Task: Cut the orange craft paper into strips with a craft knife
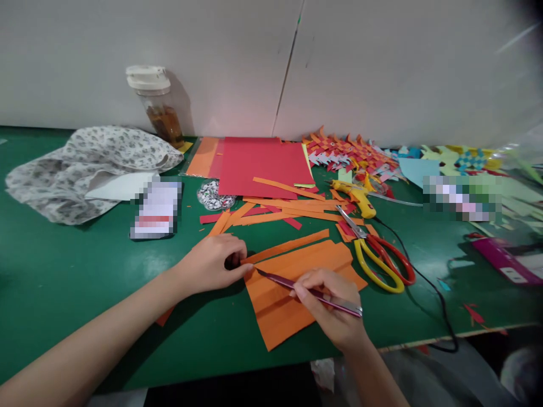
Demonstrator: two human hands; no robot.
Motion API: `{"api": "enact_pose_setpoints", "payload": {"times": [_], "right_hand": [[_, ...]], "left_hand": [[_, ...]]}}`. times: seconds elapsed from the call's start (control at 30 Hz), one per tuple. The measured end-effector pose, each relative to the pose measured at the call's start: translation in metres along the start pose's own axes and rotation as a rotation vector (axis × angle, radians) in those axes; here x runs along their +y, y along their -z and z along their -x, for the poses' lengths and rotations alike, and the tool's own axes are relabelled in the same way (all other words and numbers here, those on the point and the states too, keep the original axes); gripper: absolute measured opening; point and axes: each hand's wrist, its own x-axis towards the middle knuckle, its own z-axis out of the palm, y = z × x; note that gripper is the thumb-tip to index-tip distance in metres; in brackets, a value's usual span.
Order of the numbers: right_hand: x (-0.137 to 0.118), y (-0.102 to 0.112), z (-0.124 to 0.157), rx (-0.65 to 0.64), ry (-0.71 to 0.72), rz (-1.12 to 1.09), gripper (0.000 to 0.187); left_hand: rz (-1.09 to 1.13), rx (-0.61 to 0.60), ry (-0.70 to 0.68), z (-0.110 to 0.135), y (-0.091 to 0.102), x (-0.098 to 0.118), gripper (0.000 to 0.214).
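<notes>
A creased sheet of orange paper (297, 294) lies before me, with a narrow orange paper strip (292, 245) along its far edge. My left hand (216, 263) is closed, thumb and forefinger pinching at the strip's left end by the sheet's corner. In my right hand (328, 302) is a slim, purple craft knife (282, 280), held like a pen. Its dark tip points at the sheet's upper left corner, close to my left thumb. Beyond the sheet, several cut orange strips (292, 209) lie in a loose pile.
Scissors (382, 260) and a yellow glue gun (356, 195) with a black cord lie right of the sheet. Red paper (263, 167), a bag of googly eyes (214, 195) and a bottle (156, 107) stand behind. A phone (156, 209) and patterned cloth (85, 169) are at left.
</notes>
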Motion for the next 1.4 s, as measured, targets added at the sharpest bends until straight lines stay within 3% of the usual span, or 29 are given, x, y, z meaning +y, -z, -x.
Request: {"api": "enact_pose_setpoints", "payload": {"times": [0.1, 0.3, 0.5, 0.63, 0.87, 0.97, 1.13, 1.23, 1.4], "right_hand": [[-0.007, -0.001, 0.001, 0.031, 0.112, 0.034, 0.013], [-0.024, -0.013, 0.017, 0.072, 0.388, 0.258, 0.029], [-0.032, -0.029, 0.017, 0.074, 0.447, 0.385, 0.027], [-0.032, -0.029, 0.013, 0.105, 0.369, 0.278, 0.023], [-0.033, -0.002, -0.017, 0.297, -0.069, -0.047, 0.01], [-0.035, 0.001, -0.039, 0.213, -0.092, -0.096, 0.015], [-0.025, -0.018, -0.051, 0.107, -0.171, -0.256, 0.025], [-0.017, -0.028, -0.046, 0.104, -0.249, -0.326, 0.025], [-0.013, -0.029, -0.041, 0.164, -0.25, -0.322, 0.023]], "left_hand": [[-0.023, -0.003, -0.024, 0.001, -0.001, -0.002, 0.022], [0.013, -0.028, -0.042, -0.001, 0.003, -0.002, 0.026], [0.051, -0.078, -0.066, -0.001, 0.012, -0.005, 0.022], [0.116, -0.13, -0.121, 0.001, 0.017, -0.009, 0.008], [0.119, -0.097, -0.135, 0.003, 0.015, -0.012, 0.006], [0.124, -0.1, -0.142, 0.002, 0.015, -0.011, 0.005], [0.135, -0.09, -0.144, 0.001, 0.013, -0.012, 0.002], [0.145, -0.079, -0.145, 0.0, 0.011, -0.013, 0.002], [0.16, -0.088, -0.127, 0.0, 0.012, -0.015, 0.003]]}}
